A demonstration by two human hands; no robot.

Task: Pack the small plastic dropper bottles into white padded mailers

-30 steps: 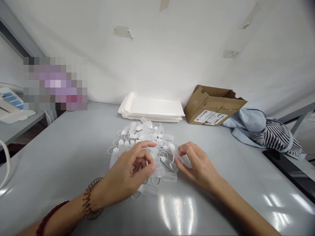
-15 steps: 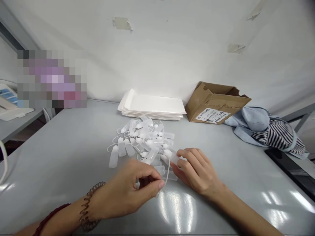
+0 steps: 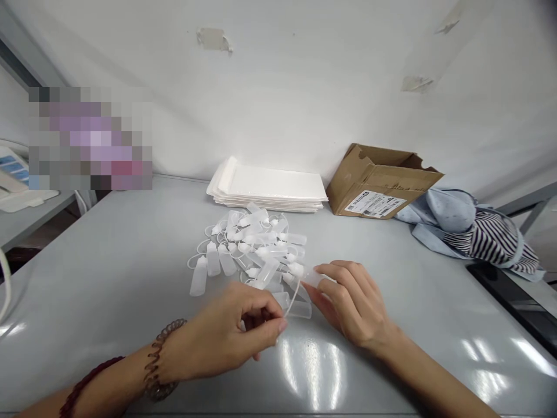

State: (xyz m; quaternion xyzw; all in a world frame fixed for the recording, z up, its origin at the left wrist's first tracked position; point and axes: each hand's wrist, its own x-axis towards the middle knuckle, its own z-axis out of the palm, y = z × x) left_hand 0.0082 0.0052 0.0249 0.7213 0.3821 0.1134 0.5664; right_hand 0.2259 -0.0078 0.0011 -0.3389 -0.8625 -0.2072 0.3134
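My right hand (image 3: 354,299) grips a small translucent squeeze bottle (image 3: 310,275) by its body, with the white cap facing left. A thin white cap strap (image 3: 293,299) curves down from that cap. Its lower end sits between the thumb and fingertips of my left hand (image 3: 243,325), which is closed in a pinch; the very tip is hidden. Just behind both hands lies a loose pile of similar bottles (image 3: 265,251) with white caps and looped straps. One bottle (image 3: 199,277) lies at the pile's left edge.
Behind the pile, a stack of white padded envelopes (image 3: 274,184) rests by the wall. An opened cardboard box (image 3: 378,183) stands to its right. Bundled blue and striped cloth (image 3: 474,226) and a black phone-like slab (image 3: 513,302) lie on the grey table (image 3: 108,249) at right.
The strap between my hands has gone from a bowed curve to a straighter line. Both hands keep their grips and have barely moved.
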